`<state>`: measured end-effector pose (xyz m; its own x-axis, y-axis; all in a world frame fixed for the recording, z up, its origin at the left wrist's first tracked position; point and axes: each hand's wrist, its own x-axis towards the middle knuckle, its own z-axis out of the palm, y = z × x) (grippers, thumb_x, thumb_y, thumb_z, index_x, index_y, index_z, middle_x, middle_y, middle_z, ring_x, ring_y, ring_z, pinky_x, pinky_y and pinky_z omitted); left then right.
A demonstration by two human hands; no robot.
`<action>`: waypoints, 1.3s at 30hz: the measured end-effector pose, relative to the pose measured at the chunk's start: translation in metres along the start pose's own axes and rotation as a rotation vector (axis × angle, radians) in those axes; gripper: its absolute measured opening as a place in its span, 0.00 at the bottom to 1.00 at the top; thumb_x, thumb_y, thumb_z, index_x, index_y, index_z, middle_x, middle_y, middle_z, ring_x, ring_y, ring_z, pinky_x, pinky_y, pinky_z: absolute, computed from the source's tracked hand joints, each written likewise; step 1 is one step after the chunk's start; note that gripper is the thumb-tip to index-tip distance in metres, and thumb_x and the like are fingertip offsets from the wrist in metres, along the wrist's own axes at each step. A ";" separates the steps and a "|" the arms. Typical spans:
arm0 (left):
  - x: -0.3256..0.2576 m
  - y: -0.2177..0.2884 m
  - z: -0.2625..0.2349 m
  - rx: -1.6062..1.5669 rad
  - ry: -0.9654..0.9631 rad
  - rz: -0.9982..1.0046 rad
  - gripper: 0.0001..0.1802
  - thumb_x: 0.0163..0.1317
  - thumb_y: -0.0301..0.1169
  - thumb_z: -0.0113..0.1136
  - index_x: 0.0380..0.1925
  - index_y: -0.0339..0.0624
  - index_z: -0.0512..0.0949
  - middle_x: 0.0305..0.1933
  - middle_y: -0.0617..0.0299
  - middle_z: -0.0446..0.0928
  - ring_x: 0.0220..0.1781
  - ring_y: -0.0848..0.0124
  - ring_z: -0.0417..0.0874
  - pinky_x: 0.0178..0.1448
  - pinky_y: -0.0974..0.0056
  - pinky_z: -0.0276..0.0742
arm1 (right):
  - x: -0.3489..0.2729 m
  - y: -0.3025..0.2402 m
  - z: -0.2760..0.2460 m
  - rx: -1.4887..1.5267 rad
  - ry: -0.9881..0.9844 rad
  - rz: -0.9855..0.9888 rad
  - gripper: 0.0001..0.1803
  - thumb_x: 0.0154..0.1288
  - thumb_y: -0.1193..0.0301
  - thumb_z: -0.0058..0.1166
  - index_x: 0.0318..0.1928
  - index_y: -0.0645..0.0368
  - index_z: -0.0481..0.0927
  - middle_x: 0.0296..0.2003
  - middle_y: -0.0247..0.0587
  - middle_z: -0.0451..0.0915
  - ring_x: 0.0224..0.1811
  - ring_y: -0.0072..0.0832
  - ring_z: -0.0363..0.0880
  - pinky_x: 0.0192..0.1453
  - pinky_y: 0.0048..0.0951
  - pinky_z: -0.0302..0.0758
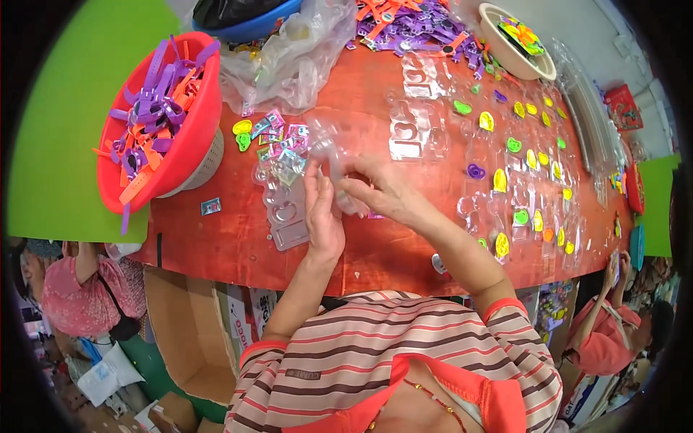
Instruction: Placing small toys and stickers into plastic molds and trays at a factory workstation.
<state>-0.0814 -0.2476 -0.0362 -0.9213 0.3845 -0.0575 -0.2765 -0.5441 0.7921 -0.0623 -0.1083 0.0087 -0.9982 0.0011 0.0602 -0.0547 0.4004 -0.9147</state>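
Clear, glossy plastic is what you have between your hands: a thin moulded blister shell [345, 189], held just above the near edge of the red-brown worktop [375, 252]. Your left hand [323, 216] stands edge-up with its fingers nearly straight and close together, pressed against the shell's left side. Your right hand [379, 191] is curled, its fingertips pinched onto the shell from the right, so both hands are clamped on the same piece and almost touching each other.

Just left of your left hand lies a flat transparent tray [285, 220] with round and rectangular pockets, and beyond it a small heap of pink and green printed cards [278, 141] beside yellow-green heart charms [242, 133]. A red plastic colander [184, 123] at the left edge holds purple and orange straps [148, 115]. To your right, rows of clear blister trays [527, 195] carry glossy hearts in yellow, green and purple. Crumpled clear plastic bags [292, 61] sit at the far side.
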 end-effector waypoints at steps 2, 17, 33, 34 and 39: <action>-0.007 -0.005 0.000 -0.006 -0.021 0.007 0.28 0.73 0.39 0.43 0.68 0.42 0.53 0.58 0.59 0.68 0.56 0.72 0.70 0.59 0.64 0.67 | -0.009 -0.002 0.002 0.164 -0.016 0.219 0.16 0.62 0.64 0.54 0.40 0.67 0.78 0.30 0.45 0.78 0.32 0.28 0.78 0.35 0.30 0.73; -0.022 -0.007 -0.008 0.251 -0.118 0.118 0.32 0.70 0.38 0.48 0.68 0.38 0.52 0.51 0.61 0.69 0.45 0.76 0.74 0.48 0.71 0.71 | -0.032 0.022 0.010 0.474 -0.009 0.157 0.12 0.68 0.66 0.52 0.45 0.62 0.79 0.31 0.26 0.76 0.33 0.13 0.71 0.36 0.18 0.68; -0.031 -0.001 -0.006 0.269 -0.198 -0.035 0.31 0.61 0.31 0.51 0.63 0.32 0.59 0.47 0.57 0.72 0.44 0.73 0.76 0.47 0.69 0.74 | -0.048 0.016 0.029 0.112 0.170 -0.064 0.10 0.66 0.70 0.48 0.39 0.67 0.76 0.27 0.38 0.75 0.28 0.23 0.76 0.32 0.26 0.72; -0.031 0.001 -0.002 0.243 -0.183 -0.043 0.29 0.60 0.29 0.49 0.62 0.32 0.61 0.45 0.58 0.74 0.43 0.73 0.77 0.46 0.69 0.74 | -0.049 0.019 0.031 0.160 0.207 -0.057 0.11 0.65 0.70 0.48 0.37 0.66 0.76 0.26 0.38 0.75 0.28 0.22 0.76 0.31 0.26 0.72; -0.037 -0.001 -0.003 0.281 -0.082 0.109 0.23 0.58 0.30 0.43 0.54 0.33 0.68 0.47 0.58 0.75 0.46 0.72 0.77 0.51 0.67 0.72 | -0.053 0.031 0.024 0.880 0.389 0.203 0.11 0.63 0.66 0.47 0.31 0.60 0.76 0.20 0.31 0.72 0.21 0.17 0.70 0.25 0.20 0.66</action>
<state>-0.0483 -0.2637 -0.0367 -0.9132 0.4001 0.0773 -0.0802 -0.3626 0.9285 -0.0116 -0.1182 -0.0327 -0.9215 0.3592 -0.1480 -0.0396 -0.4658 -0.8840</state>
